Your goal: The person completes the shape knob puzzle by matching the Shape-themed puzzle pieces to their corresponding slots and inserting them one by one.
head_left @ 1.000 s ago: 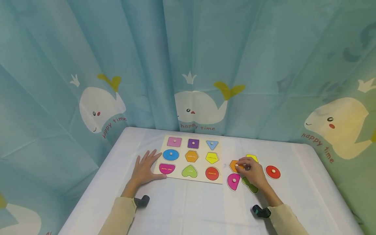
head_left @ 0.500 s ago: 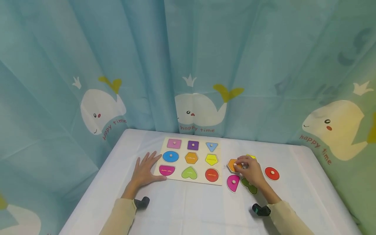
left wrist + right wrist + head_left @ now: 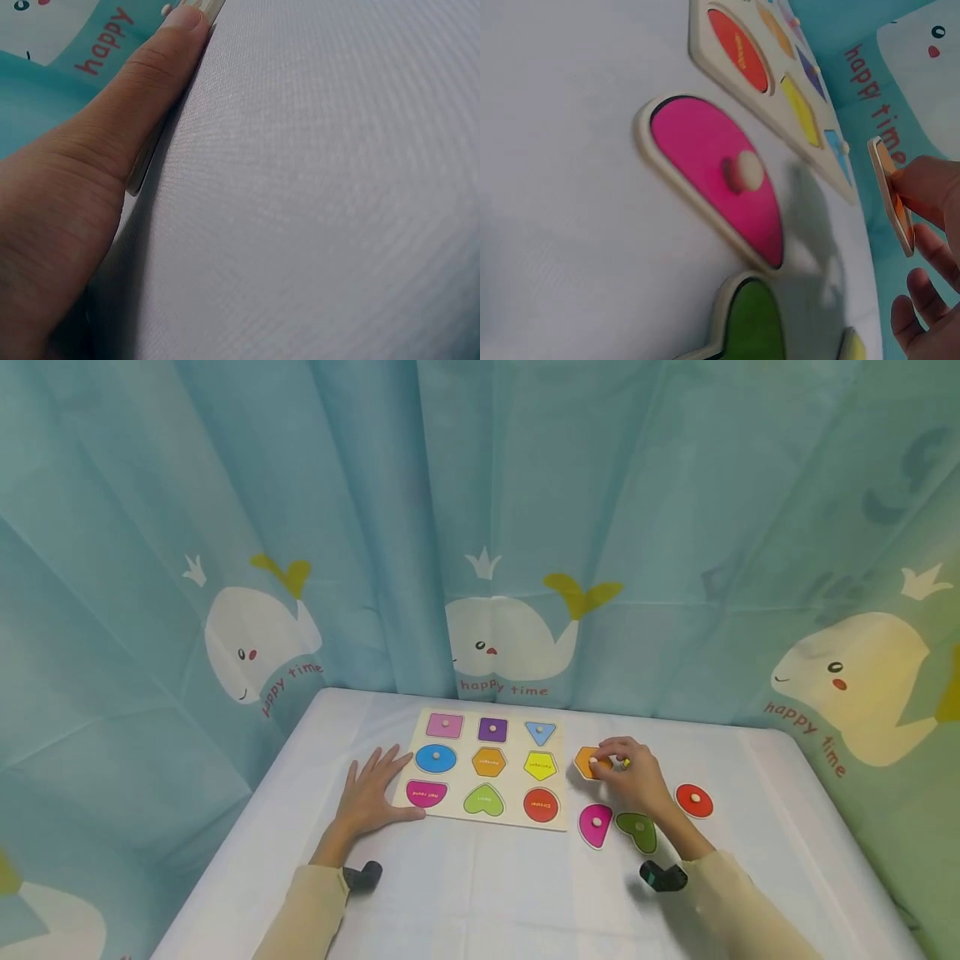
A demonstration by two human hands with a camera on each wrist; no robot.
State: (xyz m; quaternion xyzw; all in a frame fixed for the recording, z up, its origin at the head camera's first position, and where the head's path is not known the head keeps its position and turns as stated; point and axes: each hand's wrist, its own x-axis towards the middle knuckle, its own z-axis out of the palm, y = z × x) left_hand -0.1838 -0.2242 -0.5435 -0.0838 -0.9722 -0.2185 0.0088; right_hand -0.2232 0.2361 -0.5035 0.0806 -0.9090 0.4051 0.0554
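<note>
A knobbed orange hexagon puzzle piece [image 3: 585,762] is pinched by my right hand [image 3: 637,778]. In the right wrist view the hexagon piece [image 3: 889,191] is held off the table and tilted. My left hand [image 3: 371,797] has its fingers spread at the left edge of the cream puzzle board [image 3: 515,785], with the thumb [image 3: 142,75] along the near edge. The board carries a pink rectangle, purple square, blue oval and light blue triangle with knobs. Its hexagon, pentagon, half round, heart and circle places show printed colours without knobs.
Right of the board lie a magenta half-round piece [image 3: 596,826], a green heart piece [image 3: 637,832] and a red circle piece [image 3: 693,801]. A yellow piece [image 3: 853,346] is mostly hidden by my right hand in the head view. A curtain [image 3: 375,527] hangs behind the table.
My right hand has lifted the orange hexagon piece and carried it slightly left and away from me, uncovering more of the green heart. The left hand keeps its place at the board.
</note>
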